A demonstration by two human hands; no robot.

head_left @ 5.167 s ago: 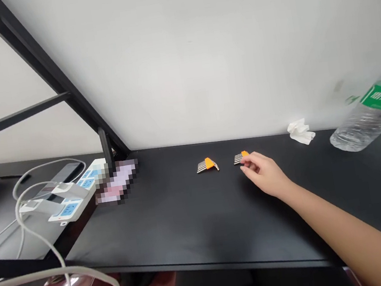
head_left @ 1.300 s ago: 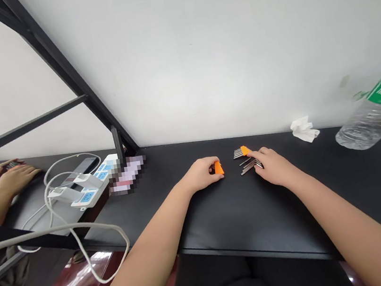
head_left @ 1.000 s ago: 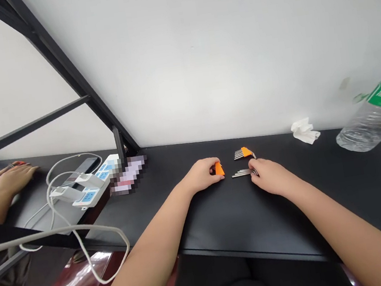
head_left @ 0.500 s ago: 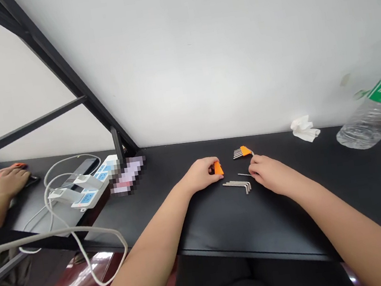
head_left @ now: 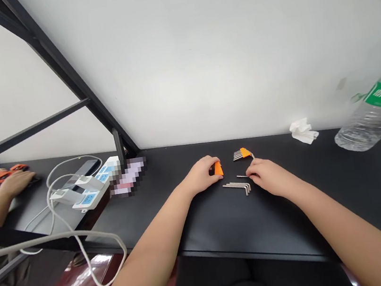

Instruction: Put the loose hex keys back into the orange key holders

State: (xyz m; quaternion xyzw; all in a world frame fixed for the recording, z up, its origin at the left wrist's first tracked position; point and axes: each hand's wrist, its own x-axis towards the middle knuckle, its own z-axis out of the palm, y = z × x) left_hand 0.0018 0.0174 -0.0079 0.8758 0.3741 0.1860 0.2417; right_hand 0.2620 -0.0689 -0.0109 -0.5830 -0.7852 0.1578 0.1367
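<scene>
My left hand is closed on an orange hex key holder, gripping it between thumb and fingers just above the black table. My right hand pinches one end of a thin hex key, whose straight shaft points left toward the holder. Below it, several L-shaped hex keys lie side by side, their short bent ends on the right. Behind my right hand rests a second orange holder with several hex keys in it, apart from the first.
A crumpled white tissue and a large plastic bottle are at the right. White power strip with plugs and cables stands left, beside a black metal frame. Another person's hands hold something orange at far left.
My right hand has shifted slightly left with the hex key. My left hand stays nearly still on the holder. At far left, the other person's hands have moved around the orange thing.
</scene>
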